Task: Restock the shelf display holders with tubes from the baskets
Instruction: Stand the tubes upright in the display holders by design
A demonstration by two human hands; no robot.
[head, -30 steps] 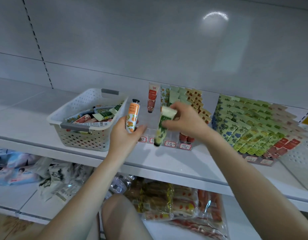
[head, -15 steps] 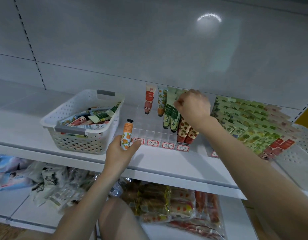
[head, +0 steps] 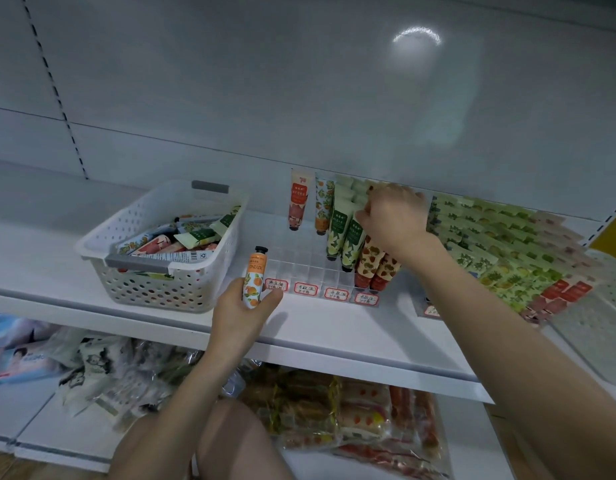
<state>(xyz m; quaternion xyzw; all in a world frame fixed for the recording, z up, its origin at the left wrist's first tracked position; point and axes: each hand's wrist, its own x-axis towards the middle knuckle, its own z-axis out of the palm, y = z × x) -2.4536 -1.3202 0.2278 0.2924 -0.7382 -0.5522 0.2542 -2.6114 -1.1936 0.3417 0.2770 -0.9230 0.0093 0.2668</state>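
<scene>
Gripping one orange tube (head: 254,278) and one green tube (head: 352,239).

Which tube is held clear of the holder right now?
The orange tube with the black cap, gripped upright in the left hand in front of the clear holder. The others stand in the holder or lie in the basket.

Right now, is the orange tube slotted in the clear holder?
No, the left hand grips the orange tube upright at the front corner of the clear holder, outside its slots.
</scene>
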